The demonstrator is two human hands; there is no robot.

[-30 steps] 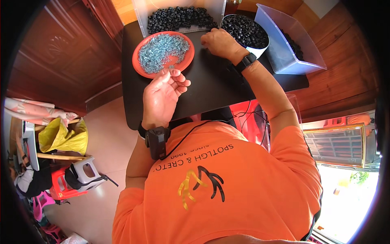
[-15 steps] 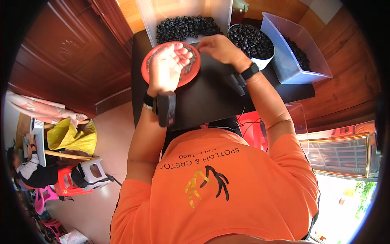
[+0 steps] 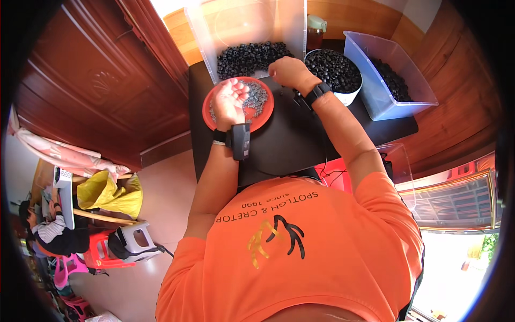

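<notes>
Black surface (image 3: 300, 145) against wood-panelled wall. Red dish (image 3: 260, 115) of small grey metal bits at left edge; left hand (image 3: 232, 97) over it, fingers curled, grasp unclear. Right hand (image 3: 287, 72) clenched beside clear tray (image 3: 241, 27) of black rings; white bucket (image 3: 348, 96), blue-tinted bin (image 3: 375, 99) further right.

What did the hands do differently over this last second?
The left hand went from hovering palm-up near the body to reaching over the red dish of small grey pieces. The right hand stayed at the black rings. Containers did not move on the table.
</notes>
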